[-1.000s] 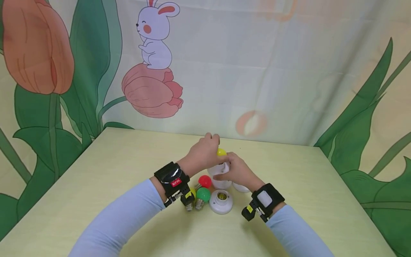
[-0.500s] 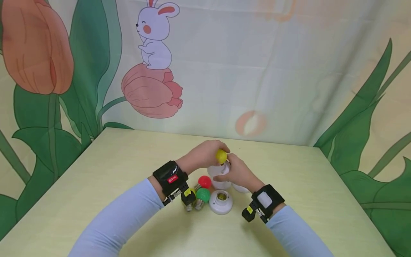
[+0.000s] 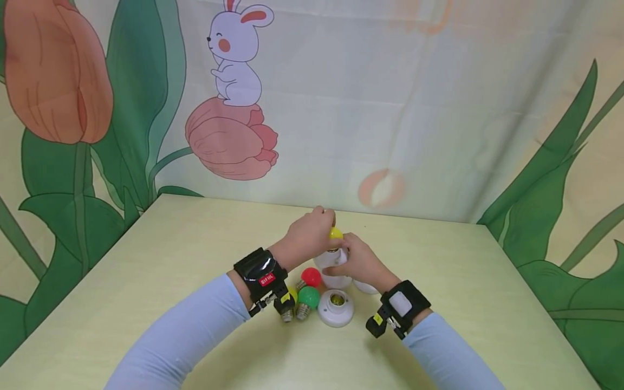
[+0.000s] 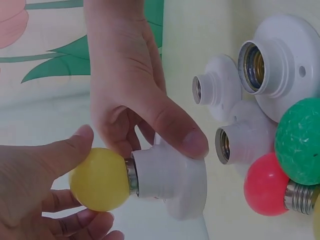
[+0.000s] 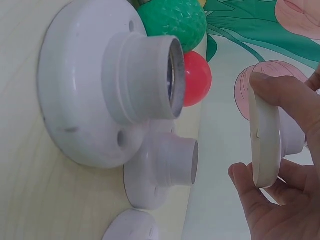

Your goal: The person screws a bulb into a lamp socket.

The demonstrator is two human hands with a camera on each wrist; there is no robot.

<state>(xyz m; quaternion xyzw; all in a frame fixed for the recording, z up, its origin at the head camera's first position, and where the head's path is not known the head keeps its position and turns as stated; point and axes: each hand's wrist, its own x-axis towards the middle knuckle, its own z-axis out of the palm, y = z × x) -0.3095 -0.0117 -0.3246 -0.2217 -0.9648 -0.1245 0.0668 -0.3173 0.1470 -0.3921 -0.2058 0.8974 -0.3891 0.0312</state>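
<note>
My left hand point(image 3: 309, 234) pinches a yellow light bulb point(image 4: 102, 179) between thumb and fingers. The bulb's metal screw base sits partly inside the mouth of a white lamp socket point(image 4: 172, 177). That socket is raised off the table, its round base gripped at the rim by my right hand point(image 3: 363, 262), as the right wrist view shows. Below the hands, a second white socket point(image 3: 336, 307) stands on the table with its opening upward. To its left lie a red bulb point(image 3: 311, 277) and a green bulb point(image 3: 309, 297).
Another yellow bulb point(image 3: 292, 293) lies partly hidden behind the left wrist camera. Two more white sockets, one nearer point(image 4: 245, 132) and one smaller-looking point(image 4: 216, 87), stand on the pale table point(image 3: 195, 260). A printed curtain point(image 3: 341, 108) hangs behind the table's far edge.
My left hand turned over the yellow bulb, uncovering more of it half a second ago, then returned to nearly its earlier pose. My right hand stays steady on the socket.
</note>
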